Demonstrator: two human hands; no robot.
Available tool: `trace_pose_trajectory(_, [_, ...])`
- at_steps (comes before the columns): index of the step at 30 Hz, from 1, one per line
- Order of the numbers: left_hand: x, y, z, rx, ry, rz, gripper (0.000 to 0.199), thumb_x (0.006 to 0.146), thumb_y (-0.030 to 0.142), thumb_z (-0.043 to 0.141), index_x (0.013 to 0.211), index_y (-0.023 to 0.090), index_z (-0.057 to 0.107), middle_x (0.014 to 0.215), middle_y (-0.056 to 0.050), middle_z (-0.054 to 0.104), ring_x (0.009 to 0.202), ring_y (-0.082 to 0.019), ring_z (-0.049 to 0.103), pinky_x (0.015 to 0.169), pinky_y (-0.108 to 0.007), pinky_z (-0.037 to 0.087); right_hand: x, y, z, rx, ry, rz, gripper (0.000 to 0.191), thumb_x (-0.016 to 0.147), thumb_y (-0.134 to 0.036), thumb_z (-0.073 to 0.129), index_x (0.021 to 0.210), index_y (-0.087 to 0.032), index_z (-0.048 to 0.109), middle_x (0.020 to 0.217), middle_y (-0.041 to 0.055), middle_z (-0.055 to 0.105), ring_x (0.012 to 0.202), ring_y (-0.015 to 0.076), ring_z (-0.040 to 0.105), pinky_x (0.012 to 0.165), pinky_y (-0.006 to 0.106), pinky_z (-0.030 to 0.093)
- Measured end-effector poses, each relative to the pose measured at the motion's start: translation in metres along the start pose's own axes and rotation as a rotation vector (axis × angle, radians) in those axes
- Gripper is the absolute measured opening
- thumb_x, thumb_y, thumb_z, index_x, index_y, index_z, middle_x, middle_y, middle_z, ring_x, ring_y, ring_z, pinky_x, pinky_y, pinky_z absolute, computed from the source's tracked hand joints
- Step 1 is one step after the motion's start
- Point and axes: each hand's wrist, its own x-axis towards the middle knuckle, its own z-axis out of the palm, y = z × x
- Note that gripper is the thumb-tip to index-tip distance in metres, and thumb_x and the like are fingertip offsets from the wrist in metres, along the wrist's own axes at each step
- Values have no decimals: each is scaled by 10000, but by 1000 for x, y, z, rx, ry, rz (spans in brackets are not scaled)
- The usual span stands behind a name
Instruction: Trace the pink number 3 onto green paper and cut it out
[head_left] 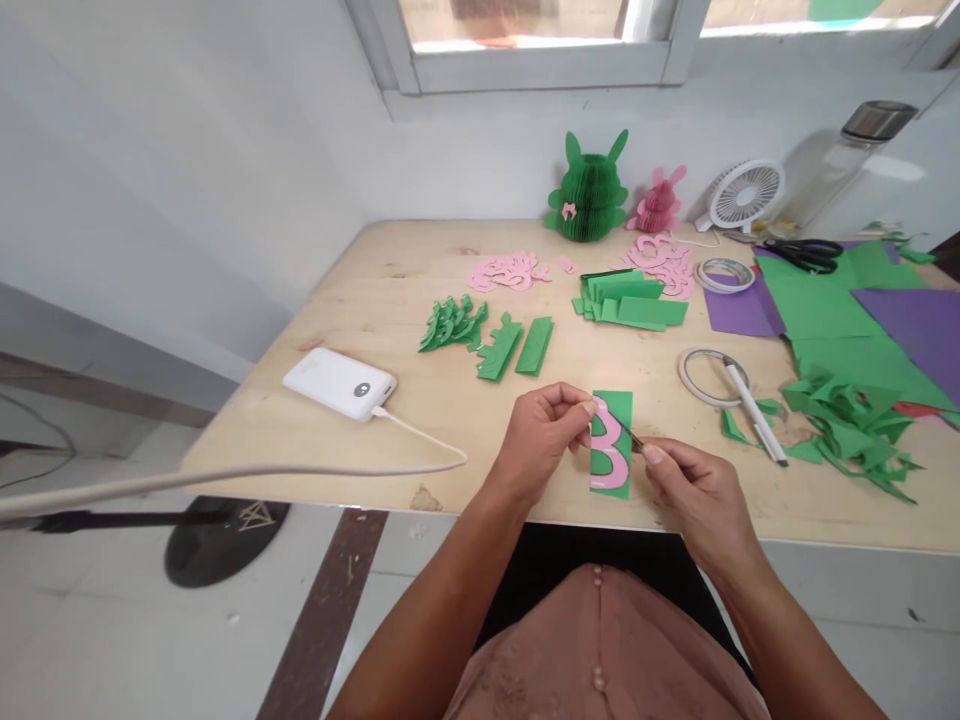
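Note:
Near the table's front edge, my left hand [551,435] pinches the left side of a green paper strip [624,400], with a pink paper cutout [616,467] lying on it. The cutout has a rounded, scalloped outline like half a figure. My right hand [690,490] is closed around a thin dark pencil [628,434], its tip at the cutout's edge. Most of the pencil is hidden inside the fingers. Left of the strip lie folded green strips [534,346], one with a cut edge, and a pile of green cutouts [452,325].
Pink cutouts [510,271] and stacked green strips [630,300] lie farther back. To the right are a white pen [756,412], tape rolls [724,275], green scraps [855,430] and black scissors [804,254]. A white power bank [339,382] with a cable sits left. Paper rabbits [589,195] and a fan [746,195] stand behind.

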Motion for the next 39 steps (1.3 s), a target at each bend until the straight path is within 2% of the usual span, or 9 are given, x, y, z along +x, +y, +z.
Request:
trace_pose_trajectory(6, [0,0,0,1,0,-6,173,712,303,699,682,145,637,488,17,577,453,-77,477,475,-205,347,0,1,0,-21,35,-8,332,773,-474,665,836,-167,777,541,-10,576,484,117,454,434,237,360])
trace_pose_trajectory(11, [-1,-1,1,-4,3,-8,171,705,305,702,680,149,637,492,16,582,448,-75,473,472,-205,346,-1,2,-1,-19,44,-18,336,770,-485,672,854,-181,790,702,36,718,624,181,619,551,278,506])
trace_pose_trajectory(19, [0,-1,1,-7,2,-12,170,705,307,701,688,150,638,497,16,585,451,-78,476,472,-207,348,0,3,-1,4,37,-13,318,771,-475,684,872,-195,794,818,61,765,752,230,692,670,327,569])
trace_pose_trajectory(22, [-1,-1,1,-14,2,-8,164,712,299,695,692,147,639,503,16,588,453,-75,477,474,-205,347,-1,3,0,27,39,-2,303,766,-466,692,865,-198,794,816,59,761,747,219,683,668,315,559])
trace_pose_trajectory(27, [-1,-2,1,-17,16,-7,165,700,304,699,685,152,636,499,19,581,449,-77,474,471,-208,346,-1,4,0,17,59,13,329,752,-483,693,848,-183,789,574,4,643,538,152,564,471,248,446])
trace_pose_trajectory(29, [-1,-1,1,-13,15,-6,168,698,307,699,684,152,636,498,18,581,450,-78,475,473,-209,348,-1,4,0,-3,67,-1,336,750,-491,691,828,-177,784,531,-9,591,495,133,508,435,238,398])
trace_pose_trajectory(39, [-1,-2,1,-27,14,2,160,708,294,698,687,149,634,509,17,588,453,-75,475,477,-209,345,-1,7,-1,8,27,16,369,771,-513,660,851,-171,774,527,-15,539,477,119,431,425,239,340])
